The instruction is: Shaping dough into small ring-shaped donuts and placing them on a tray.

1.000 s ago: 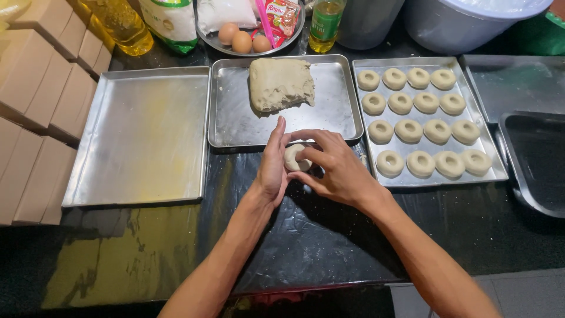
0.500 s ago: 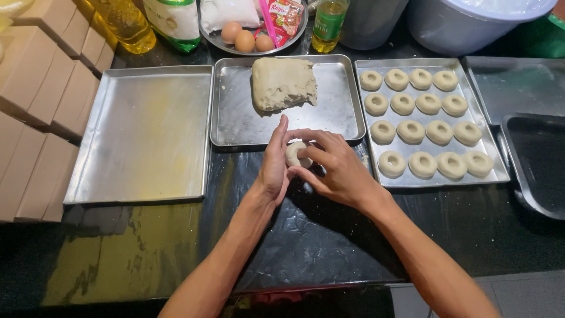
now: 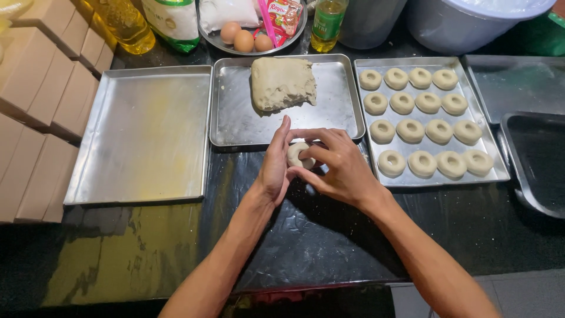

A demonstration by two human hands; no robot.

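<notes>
Currently: Ring-Forming of One Dough Piece

Both hands work a small dough ring (image 3: 299, 155) at frame centre, just below the middle tray (image 3: 235, 126). The left hand (image 3: 275, 166) stands edge-on, flat palm pressed against the ring's left side. The right hand (image 3: 341, 168) cups the piece, its grip pinching the dough, one fingertip at the centre hole. The step in hand appears to be shaping. Finished rings (image 3: 410, 131) fill the tray (image 3: 491, 171) at right centre; the dough slab (image 3: 282, 83) lies upper centre. An empty tray (image 3: 141, 135) sits at left on the black bench (image 3: 329, 235). Release calls for even thickness all round.
</notes>
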